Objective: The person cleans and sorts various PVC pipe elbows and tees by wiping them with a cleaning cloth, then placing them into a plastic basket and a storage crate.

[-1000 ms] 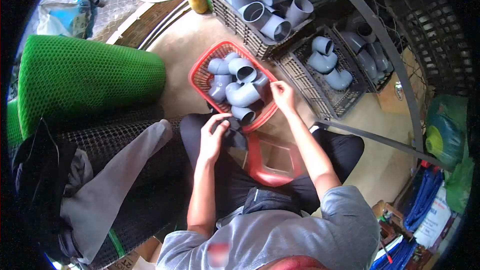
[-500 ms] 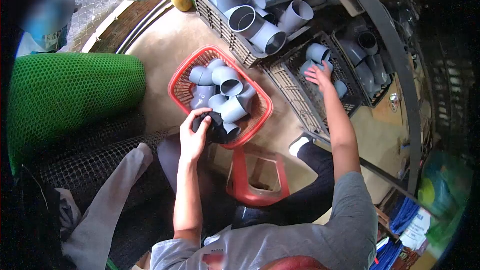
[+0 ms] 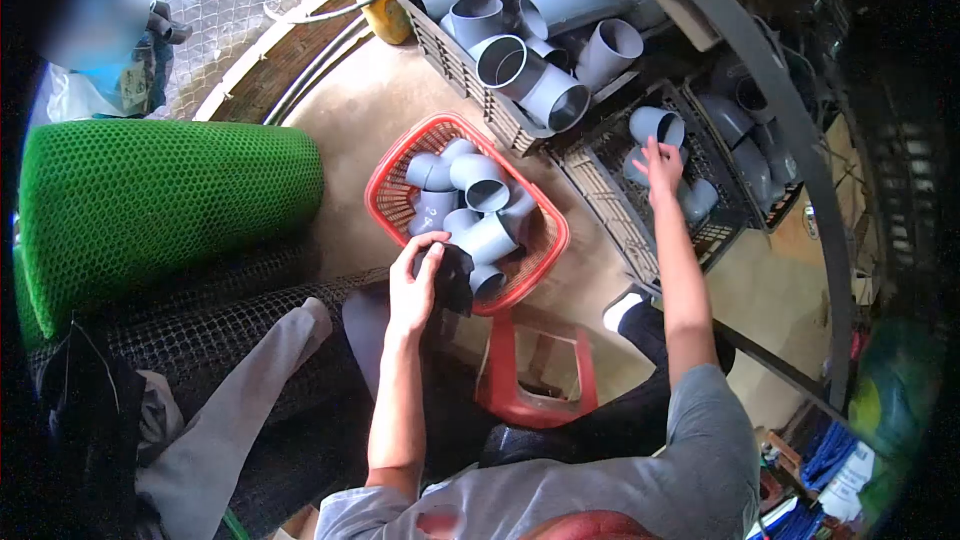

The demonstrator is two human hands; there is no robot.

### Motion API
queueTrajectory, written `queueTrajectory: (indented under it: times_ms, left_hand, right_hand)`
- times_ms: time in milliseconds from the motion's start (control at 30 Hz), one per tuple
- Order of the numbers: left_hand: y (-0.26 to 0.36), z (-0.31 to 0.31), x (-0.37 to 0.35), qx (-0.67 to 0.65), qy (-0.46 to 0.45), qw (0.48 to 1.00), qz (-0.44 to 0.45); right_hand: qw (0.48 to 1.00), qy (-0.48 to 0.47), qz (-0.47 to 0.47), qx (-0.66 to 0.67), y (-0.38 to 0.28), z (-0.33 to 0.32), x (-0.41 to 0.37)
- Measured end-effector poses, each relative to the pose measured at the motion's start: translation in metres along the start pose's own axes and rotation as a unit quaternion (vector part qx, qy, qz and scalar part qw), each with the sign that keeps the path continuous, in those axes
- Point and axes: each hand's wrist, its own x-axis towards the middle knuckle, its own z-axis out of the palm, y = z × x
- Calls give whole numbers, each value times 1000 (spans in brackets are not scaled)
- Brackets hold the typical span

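Clutches black cloth (image 3: 457, 275) in left hand (image 3: 414, 285), mid-frame, by the red basket (image 3: 558, 242), perhaps for ready use. Has right hand (image 3: 664, 175) at a grey elbow (image 3: 650, 122) in the black crate (image 3: 608, 215), upper right; cannot tell whether gripping.

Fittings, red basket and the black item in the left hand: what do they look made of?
Fittings: likely rigid plastic, perhaps PVC, given their smooth grey walls and soft shine. Basket: probably moulded plastic, from its even slots and light gloss. Black item in the left hand: perhaps cloth, matte and crumpled, though its darkness leaves that open.
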Motion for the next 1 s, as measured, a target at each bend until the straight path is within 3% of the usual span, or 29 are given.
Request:
queueTrajectory:
  times_ms: [67,100,200,267,300,333,400,433,467,500,533,600,667,700,733,800,867,933,967,1000]
  left_hand:
    - [-7,-2,-3,-167,-53,980,-94]
    - [-22,0,-2,-179,-64,976,-103]
    - [3,24,-19,-248,-160,939,-177]
    - [33,50,-39,-275,-184,913,-238]
    - [38,63,-45,-303,-178,906,-237]
    - [40,73,-51,-332,-171,897,-236]
    - [33,84,-63,-359,-176,898,-185]
    - [27,84,-70,-382,-165,889,-194]
    - [21,79,-77,-475,-184,845,-165]
    - [26,75,-86,-505,-192,831,-129]
    - [31,73,-95,-534,-201,816,-91]
    - [40,68,-112,-615,-194,759,-93]
    - [46,71,-121,-682,-201,700,-73]
    - [52,74,-128,-699,-221,676,-69]
    - [52,76,-134,-699,-225,676,-68]
    - [45,68,-140,-635,-271,722,-31]
    - [32,54,-142,-624,-248,740,-39]
    - [40,47,-145,-673,-270,688,-5]
    - [42,43,-154,-579,-186,793,6]
    - [40,34,-156,-519,-175,836,27]
  right_hand:
    - [996,-21,-77,32,-16,-1,-63]
    - [994,-49,-90,34,-29,-2,-97]
    - [974,-82,-201,-64,-56,-5,-196]
    - [938,-144,-235,-208,-87,-15,-259]
    - [927,-171,-259,-212,-104,-13,-290]
    - [867,-217,-373,-249,-118,-19,-309]
    - [771,-345,-436,-310,-138,-29,-344]
    - [771,-314,-475,-287,-150,-29,-364]
    - [767,-280,-513,-264,-161,-28,-379]
    - [798,-295,-503,-153,-166,-29,-387]
    - [835,-310,-421,-173,-161,-39,-392]
    - [911,-260,-320,-4,-135,-36,-406]
    - [897,-296,-327,-32,-113,-26,-414]
    - [930,-335,-144,50,-89,-19,-421]
    - [922,-361,45,131,-84,-13,-431]
    - [923,-338,70,169,-94,-15,-444]
    - [920,-315,97,211,-101,-13,-457]
    - [945,-179,6,274,-99,-15,-460]
    - [947,-120,-56,294,-97,-15,-458]
    - [962,-27,-47,267,-100,-21,-452]
